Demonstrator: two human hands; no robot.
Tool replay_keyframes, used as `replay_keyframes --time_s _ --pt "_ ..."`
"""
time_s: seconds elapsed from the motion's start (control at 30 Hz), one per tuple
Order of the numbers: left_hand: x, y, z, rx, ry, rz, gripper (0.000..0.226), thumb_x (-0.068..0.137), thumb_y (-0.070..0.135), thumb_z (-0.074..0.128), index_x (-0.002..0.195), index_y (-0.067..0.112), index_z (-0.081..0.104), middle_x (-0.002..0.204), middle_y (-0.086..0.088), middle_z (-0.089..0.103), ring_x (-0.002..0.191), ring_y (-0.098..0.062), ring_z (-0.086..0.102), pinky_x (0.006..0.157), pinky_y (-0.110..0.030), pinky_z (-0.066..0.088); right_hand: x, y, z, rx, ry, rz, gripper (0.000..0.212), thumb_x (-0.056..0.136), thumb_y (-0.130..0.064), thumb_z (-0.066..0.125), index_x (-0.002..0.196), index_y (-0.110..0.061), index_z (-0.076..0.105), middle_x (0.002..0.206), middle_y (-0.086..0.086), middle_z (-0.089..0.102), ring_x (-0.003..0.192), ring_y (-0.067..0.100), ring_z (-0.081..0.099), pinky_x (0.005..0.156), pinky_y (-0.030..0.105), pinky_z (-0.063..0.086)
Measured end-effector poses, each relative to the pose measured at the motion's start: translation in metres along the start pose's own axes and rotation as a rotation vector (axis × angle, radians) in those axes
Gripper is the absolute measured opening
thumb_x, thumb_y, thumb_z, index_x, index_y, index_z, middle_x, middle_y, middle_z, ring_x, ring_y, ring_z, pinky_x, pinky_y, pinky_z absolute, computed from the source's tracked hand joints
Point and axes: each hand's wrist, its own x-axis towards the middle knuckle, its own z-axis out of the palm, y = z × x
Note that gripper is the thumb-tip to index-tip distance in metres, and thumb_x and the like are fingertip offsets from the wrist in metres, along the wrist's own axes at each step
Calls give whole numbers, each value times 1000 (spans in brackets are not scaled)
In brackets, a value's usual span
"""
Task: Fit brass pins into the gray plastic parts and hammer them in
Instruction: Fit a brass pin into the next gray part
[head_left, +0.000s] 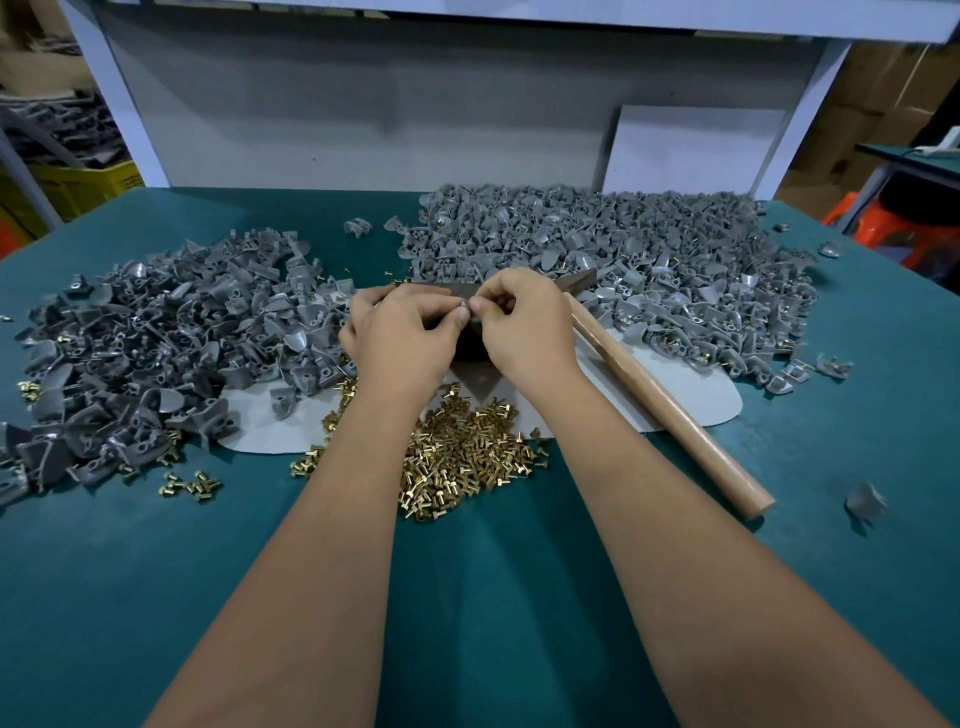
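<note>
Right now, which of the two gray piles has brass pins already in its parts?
The right pile, behind the hammer handle. Brass heads show in many of its parts; the left pile looks plain gray, with loose pins only beside it.

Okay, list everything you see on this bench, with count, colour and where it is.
Plastic parts without pins: big pile, gray, left on the table.
Plastic parts, some with brass showing: bigger pile, gray, right rear.
Brass pins: loose heap, gold, centre, near the forearms.
Hammer: one, wooden handle, right of the hands.
Pad: one, pale gray, under the work.
Table: teal cover.
Left hand, right hand: together pinch one small part at centre.
</note>
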Motion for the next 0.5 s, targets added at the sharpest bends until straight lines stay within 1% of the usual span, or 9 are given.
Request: replay_keyframes --time_s 0.1,0.17,0.27,0.33,0.4,0.5 --pt "1 0 -1 -9 -18 5 14 91 32 67 101 33 76 116 13 68 130 -22 42 109 -47 33 2 -1 1 -5 -1 16 11 88 -14 65 77 -16 65 84 -3 61 83 16 54 74 32 45" --pt "0 1 -1 11 -17 -4 15 91 34 66 102 34 76 117 13 67 130 -22 40 109 -49 32 2 1 1 14 2 16 12 87 -14 66 76 -16 65 82 -4 60 81 15 54 72 30 44" --pt "-2 3 -1 67 -2 -26 15 92 39 63 102 39 74 120 18 65 131 -20 30 109 -48 24 -1 5 0 100 8 4 11 88 -17 66 77 -15 69 78 -7 59 77 9 52 68 26 39" --pt "-2 4 0 66 -1 -40 16 93 40 61 102 39 74 124 21 61 131 -17 24 108 -41 17 -3 6 -1 176 25 21 20 93 -22 59 77 -16 69 79 -5 61 75 6 53 66 27 38" --pt "-2 5 0 40 -3 -62 17 94 40 59 102 37 75 125 24 58 132 -14 21 105 -39 13 -4 5 -3 278 44 79 29 98 -25 50 79 -16 71 84 0 66 80 8 57 72 30 45" --pt "-1 5 0 4 -9 -85 18 95 39 59 101 35 75 124 25 56 133 -13 20 105 -37 11 -4 5 -4 361 47 128 29 99 -25 48 84 -18 72 91 4 69 90 16 62 84 37 49"
